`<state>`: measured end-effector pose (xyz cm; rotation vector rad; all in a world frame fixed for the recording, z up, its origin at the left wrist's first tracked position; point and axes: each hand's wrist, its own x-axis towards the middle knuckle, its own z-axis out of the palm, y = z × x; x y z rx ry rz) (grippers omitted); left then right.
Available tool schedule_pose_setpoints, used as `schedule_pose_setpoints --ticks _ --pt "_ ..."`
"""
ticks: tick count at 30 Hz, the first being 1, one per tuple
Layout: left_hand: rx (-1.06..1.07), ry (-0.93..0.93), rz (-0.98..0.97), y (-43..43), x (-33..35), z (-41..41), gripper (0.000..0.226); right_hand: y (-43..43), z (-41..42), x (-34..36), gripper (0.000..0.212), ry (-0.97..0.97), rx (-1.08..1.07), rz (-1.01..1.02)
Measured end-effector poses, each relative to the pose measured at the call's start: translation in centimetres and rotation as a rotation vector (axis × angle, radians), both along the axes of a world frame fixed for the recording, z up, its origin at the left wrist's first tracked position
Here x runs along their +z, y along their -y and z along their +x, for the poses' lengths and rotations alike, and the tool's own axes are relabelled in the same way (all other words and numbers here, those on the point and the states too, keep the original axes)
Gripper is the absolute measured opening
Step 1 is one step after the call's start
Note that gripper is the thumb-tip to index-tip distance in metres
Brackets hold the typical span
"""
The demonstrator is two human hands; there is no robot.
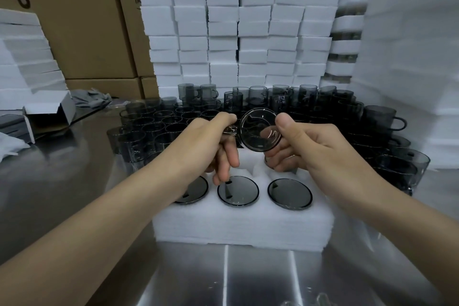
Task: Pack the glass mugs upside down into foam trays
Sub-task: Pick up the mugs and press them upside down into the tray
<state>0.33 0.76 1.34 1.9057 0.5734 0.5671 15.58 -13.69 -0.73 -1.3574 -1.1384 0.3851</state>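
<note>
While three glass mugs (238,190) sit inverted in the foam tray (238,227), left hand (211,139) and right hand (310,146) grip a fourth mug (257,129); loose mugs (159,124) crowd behind.

A: What colour are the round see-through glass mugs (159,122) at the tabletop's far edge?
B: Smoky grey, unpatterned; the hand-held glass mug (260,131) too.
A: And the rectangular foam tray (238,228) below it?
B: Plain white, like the stacked foam blocks (238,32). Brown cardboard boxes (87,20) beyond the far left corner carry black lettering; the polished metal tabletop (62,169) is silver-grey.
</note>
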Motion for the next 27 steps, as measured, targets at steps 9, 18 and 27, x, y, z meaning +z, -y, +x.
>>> schedule_pose_setpoints --ticks 9,18,27 --pt "-0.001 0.009 0.011 -0.1 -0.1 0.0 0.072 0.0 -0.1 0.0 0.052 0.002 0.005 0.004" --pt "-0.045 0.127 0.07 0.1 -0.1 0.0 0.071 0.4 -0.5 0.1 0.034 0.086 0.034 -0.016" --pt "-0.166 0.342 0.142 0.1 -0.2 -0.3 0.034 0.7 0.1 1.5 0.043 -0.435 0.355 0.094"
